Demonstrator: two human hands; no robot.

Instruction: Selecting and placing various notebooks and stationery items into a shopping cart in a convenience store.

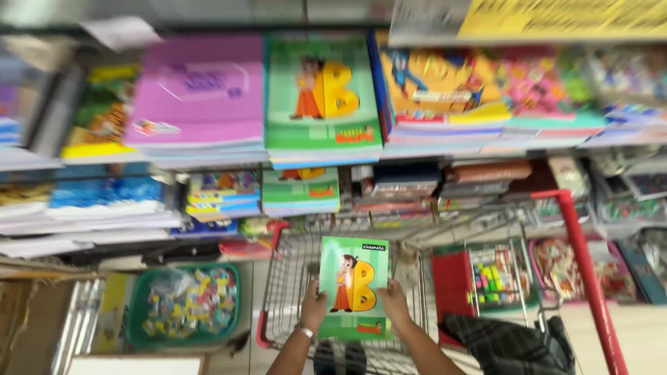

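I hold a green notebook [353,285] upright over the wire shopping cart [278,292], my left hand [314,305] and right hand [394,303] each pinching a lower edge so its cartoon cover faces me. Matching copies are stacked on the shelf [321,97] above.

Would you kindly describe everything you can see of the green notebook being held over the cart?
The green notebook is a thin, glossy softcover showing a cartoon figure beside a big yellow letter. It is held upright, cover toward the camera, over the wire shopping cart. The left hand grips its left edge, the right hand its right. The picture is slightly blurred.
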